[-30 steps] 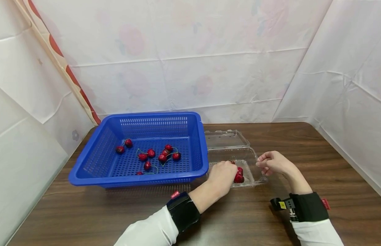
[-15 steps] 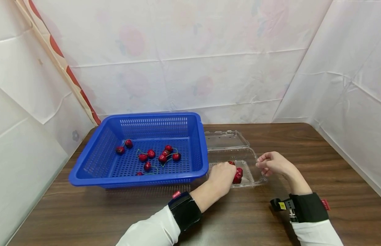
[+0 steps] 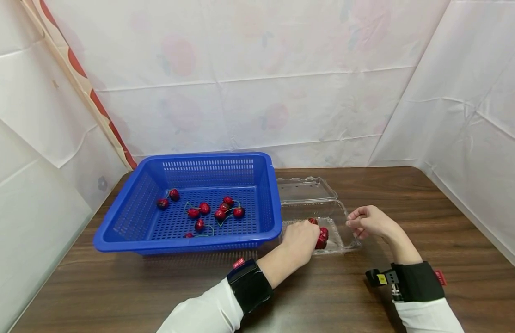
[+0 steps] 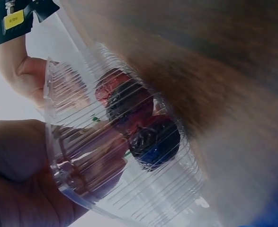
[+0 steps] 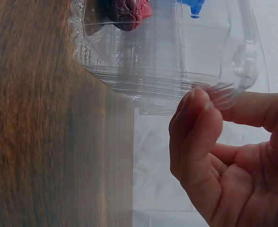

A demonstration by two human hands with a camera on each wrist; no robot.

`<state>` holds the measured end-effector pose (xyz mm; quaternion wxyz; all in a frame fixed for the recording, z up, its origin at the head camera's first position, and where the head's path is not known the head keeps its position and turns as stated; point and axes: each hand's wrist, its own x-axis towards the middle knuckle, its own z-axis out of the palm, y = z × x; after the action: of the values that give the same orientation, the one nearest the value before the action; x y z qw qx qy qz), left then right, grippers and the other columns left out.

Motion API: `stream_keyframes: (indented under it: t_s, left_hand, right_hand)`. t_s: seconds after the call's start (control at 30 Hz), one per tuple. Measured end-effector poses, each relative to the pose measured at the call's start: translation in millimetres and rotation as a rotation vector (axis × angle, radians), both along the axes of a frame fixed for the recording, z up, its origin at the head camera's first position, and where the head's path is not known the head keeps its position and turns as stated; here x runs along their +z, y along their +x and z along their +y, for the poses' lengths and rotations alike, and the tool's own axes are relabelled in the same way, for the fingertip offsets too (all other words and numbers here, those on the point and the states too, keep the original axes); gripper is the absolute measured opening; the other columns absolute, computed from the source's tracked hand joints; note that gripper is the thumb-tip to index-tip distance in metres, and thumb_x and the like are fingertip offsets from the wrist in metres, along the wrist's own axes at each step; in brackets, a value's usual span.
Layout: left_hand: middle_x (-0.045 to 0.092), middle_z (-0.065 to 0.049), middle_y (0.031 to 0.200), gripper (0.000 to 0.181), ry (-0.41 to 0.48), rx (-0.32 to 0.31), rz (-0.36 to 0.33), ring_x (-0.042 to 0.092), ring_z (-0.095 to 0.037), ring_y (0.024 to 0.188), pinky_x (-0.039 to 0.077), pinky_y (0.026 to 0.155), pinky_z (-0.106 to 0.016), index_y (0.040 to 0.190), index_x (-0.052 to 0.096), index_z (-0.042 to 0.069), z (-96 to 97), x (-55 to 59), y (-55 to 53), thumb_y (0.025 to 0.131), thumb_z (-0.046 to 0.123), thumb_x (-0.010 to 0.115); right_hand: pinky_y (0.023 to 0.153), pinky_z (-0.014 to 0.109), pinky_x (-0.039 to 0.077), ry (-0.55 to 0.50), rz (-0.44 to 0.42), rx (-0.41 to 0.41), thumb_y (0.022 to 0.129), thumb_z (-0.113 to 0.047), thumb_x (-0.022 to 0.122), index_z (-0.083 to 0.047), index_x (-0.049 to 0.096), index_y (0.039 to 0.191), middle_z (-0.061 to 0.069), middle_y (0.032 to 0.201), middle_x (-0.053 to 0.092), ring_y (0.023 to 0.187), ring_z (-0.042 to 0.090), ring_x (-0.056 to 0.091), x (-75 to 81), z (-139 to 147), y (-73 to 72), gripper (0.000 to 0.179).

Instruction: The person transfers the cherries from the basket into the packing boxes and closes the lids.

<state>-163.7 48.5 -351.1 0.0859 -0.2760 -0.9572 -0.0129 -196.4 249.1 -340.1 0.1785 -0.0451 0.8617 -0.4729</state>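
Observation:
A clear plastic clamshell box stands at the right of the blue basket, its lid folded back behind it. Red cherries lie inside the box. My left hand reaches into it with curled fingers. Through the ribbed wall, in the left wrist view, the fingertips meet a green stem beside a dark cherry and appear to pinch it; the wall blurs the contact. My right hand pinches the box's right rim between thumb and fingers, plain in the right wrist view.
The blue perforated basket holds several cherries, some with green stems, and stands close against the box's left side. Both rest on a brown wooden table. White sheets hang behind and at the sides.
Over the last second the cherries beside my left hand shifted slightly left and toward me as that hand moved a little. The right hand has kept its grip on the box rim.

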Motion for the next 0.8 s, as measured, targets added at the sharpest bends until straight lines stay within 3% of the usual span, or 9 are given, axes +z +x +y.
stream_keyframes:
  t_s: [0.43, 0.8]
  left_hand:
    - [0.061, 0.0, 0.077, 0.007, 0.021, -0.009, 0.009, 0.059, -0.014, 0.067, 0.048, 0.051, -0.028, 0.076, 0.065, 0.014, -4.3, 15.4, 9.6, 0.072, 0.009, 0.068]
    - [0.059, 0.0, 0.074, 0.007, 0.105, -0.018, 0.105, 0.058, -0.013, 0.066, 0.047, 0.05, -0.026, 0.076, 0.059, 0.011, -15.6, 36.6, 18.8, 0.076, 0.013, 0.065]
  right_hand:
    - [0.052, 0.03, 0.048, -0.01, -0.001, -0.002, 0.084, -0.004, 0.055, 0.011, 0.048, 0.091, 0.004, 0.065, 0.053, 0.056, 0.012, 0.053, -0.6, 0, -0.5, 0.018]
    - [0.052, 0.031, 0.048, -0.006, -0.003, -0.005, 0.084, -0.005, 0.056, 0.011, 0.048, 0.092, 0.003, 0.065, 0.054, 0.056, 0.012, 0.053, -0.8, 0, -0.8, 0.019]
